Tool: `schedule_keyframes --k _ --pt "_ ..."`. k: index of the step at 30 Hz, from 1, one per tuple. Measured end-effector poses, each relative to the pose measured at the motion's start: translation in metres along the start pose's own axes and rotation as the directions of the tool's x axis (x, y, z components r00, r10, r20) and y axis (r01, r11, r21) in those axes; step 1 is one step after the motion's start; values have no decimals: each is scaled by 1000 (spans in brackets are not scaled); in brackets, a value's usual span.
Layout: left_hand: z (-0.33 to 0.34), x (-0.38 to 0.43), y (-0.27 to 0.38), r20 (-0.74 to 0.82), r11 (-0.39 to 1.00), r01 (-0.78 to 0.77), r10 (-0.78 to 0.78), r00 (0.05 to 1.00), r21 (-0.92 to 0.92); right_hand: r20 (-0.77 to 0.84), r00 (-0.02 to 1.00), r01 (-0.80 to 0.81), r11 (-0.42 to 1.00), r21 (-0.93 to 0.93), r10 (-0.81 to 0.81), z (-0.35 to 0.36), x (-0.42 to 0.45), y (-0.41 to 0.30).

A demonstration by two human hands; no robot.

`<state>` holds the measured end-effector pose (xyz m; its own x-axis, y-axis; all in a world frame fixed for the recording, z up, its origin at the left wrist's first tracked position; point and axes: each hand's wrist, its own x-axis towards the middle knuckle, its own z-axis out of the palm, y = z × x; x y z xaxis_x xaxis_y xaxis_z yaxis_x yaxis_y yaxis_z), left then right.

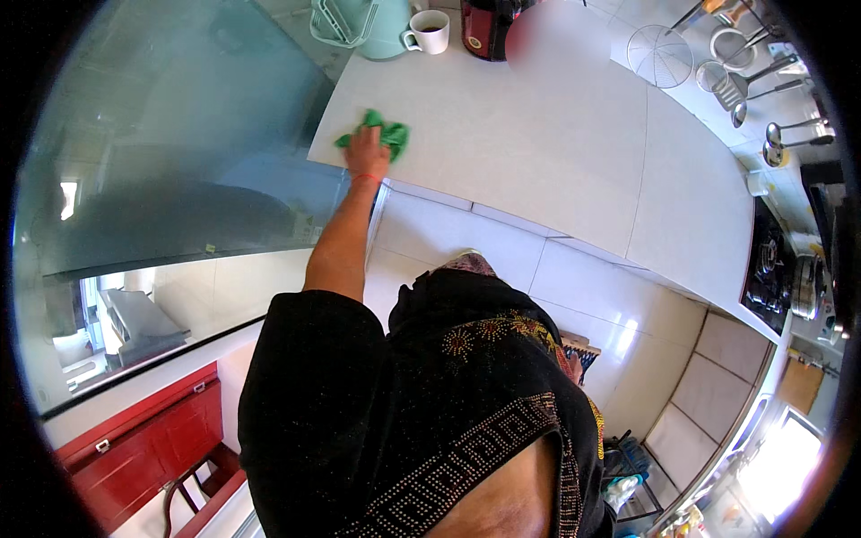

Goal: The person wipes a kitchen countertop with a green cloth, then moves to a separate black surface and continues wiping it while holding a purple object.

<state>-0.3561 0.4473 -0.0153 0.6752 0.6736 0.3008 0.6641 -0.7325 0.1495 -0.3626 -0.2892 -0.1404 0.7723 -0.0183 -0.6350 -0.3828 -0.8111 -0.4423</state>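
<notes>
My left hand [368,153] presses a crumpled green cloth [393,136] onto the pale countertop [525,141], close to its left corner. Part of the cloth spreads out beyond my fingers. A red band circles that wrist. What looks like a small part of my right hand [575,368] shows at the edge of my black garment. Beside it is a wooden-edged object with dark bristles or slats [584,351]. The garment hides most of this hand, so its grip is unclear.
At the counter's back stand a white mug [430,32] with dark liquid, a pale green plastic container [389,33] and a red and black appliance [483,30]. Strainers and ladles [736,74] line the wall. A gas stove [768,259] is at right, a glossy grey-green surface [181,141] at left.
</notes>
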Motion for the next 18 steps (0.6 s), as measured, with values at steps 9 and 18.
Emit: schedule_keyframes --k 9,18 --pt "-9 23 66 200 924 370 -382 902 98 -69 964 160 770 -618 -256 28 -55 -28" --pt "-8 -45 260 145 784 -552 605 783 -284 -96 965 164 848 -504 -244 49 -82 -34"
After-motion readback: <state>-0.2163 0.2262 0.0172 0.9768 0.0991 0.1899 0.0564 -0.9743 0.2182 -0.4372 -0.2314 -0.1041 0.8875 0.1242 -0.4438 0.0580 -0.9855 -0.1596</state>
